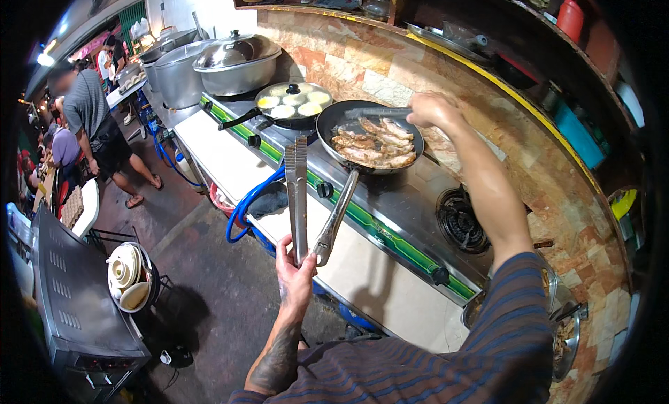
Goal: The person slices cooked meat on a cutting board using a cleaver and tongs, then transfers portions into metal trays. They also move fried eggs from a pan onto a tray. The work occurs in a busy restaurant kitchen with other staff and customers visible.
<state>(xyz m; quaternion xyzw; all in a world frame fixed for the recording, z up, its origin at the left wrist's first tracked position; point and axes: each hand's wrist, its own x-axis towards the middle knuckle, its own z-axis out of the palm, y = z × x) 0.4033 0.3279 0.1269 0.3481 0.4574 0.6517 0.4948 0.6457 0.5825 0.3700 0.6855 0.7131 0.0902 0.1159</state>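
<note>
My left hand [297, 273] is closed around the lower end of metal tongs [297, 200], which stand upright beside the long metal handle of a frying pan [323, 124]. Whether that hand also touches the handle end I cannot tell. Strips of meat [373, 145] lie in the pan on the gas stove [387, 195]. Over the pan's far right rim, my right hand [431, 110] grips a dark, blurred, elongated utensil [379, 113] that reaches across the pan. Left of it, a second pan under a glass lid [293, 101] holds several round eggs.
Large metal pots [235, 64] stand at the stove's left end. A bare burner [462, 221] is right of the pan. The white counter edge [387, 284] runs before me. Blue hoses [238, 216] hang at its front. A basin of dishes [128, 278] and a person [96, 111] are at left.
</note>
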